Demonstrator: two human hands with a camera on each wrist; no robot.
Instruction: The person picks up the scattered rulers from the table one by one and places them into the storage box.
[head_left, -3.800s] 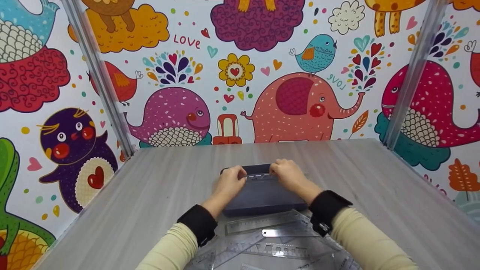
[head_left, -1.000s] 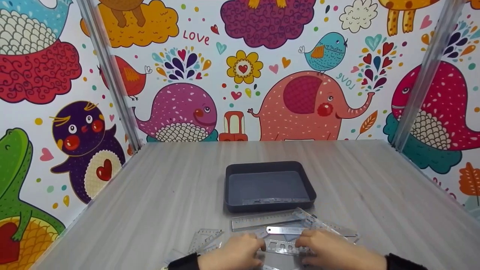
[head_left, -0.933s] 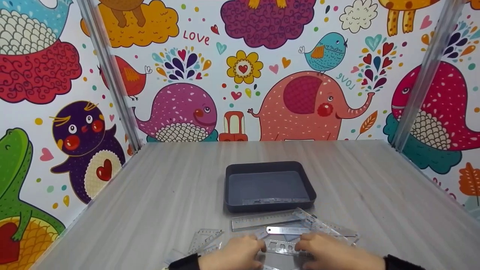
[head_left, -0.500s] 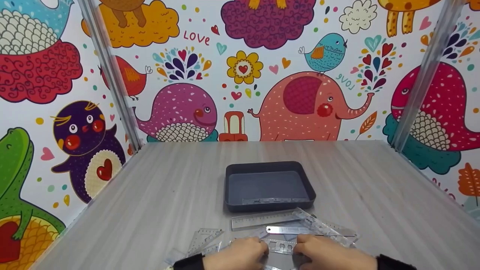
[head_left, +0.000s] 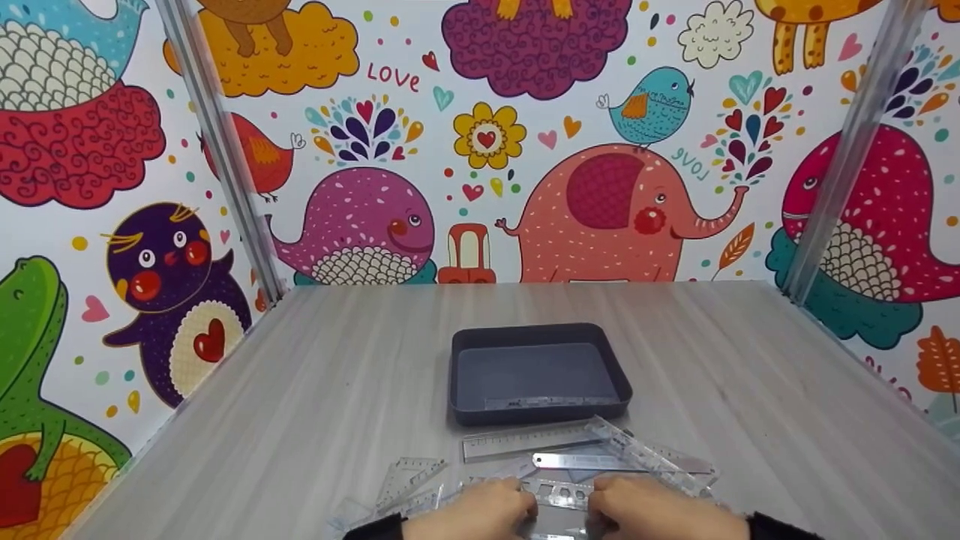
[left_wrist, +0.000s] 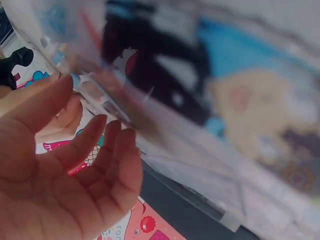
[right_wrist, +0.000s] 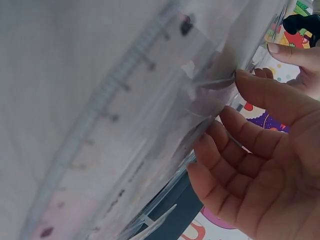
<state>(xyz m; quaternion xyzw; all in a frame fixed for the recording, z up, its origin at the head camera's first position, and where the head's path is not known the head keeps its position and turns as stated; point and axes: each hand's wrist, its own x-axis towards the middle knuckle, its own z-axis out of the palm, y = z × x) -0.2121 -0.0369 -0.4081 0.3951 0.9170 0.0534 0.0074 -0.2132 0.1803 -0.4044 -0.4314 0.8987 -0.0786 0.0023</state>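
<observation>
Low in the head view, a clear ruler with cut-out shapes spans the gap between the two hands. My left hand pinches its left end, thumb and fingertips on its edge in the left wrist view. At the right end, my right hand pinches it the same way. Around them lie several other clear rulers, among them a long one and a slanting one. A metal ruler lies just beyond the hands. To the left is a clear set square.
A dark grey tray stands just beyond the pile, with a clear ruler lying along its near side. The wood-grain table runs back to a cartoon-printed wall.
Earlier, both hands held a clear ruler over the tray; a clear ruler now lies inside it. The hands have come back to the pile, and the cut-out ruler between them has shifted only slightly.
</observation>
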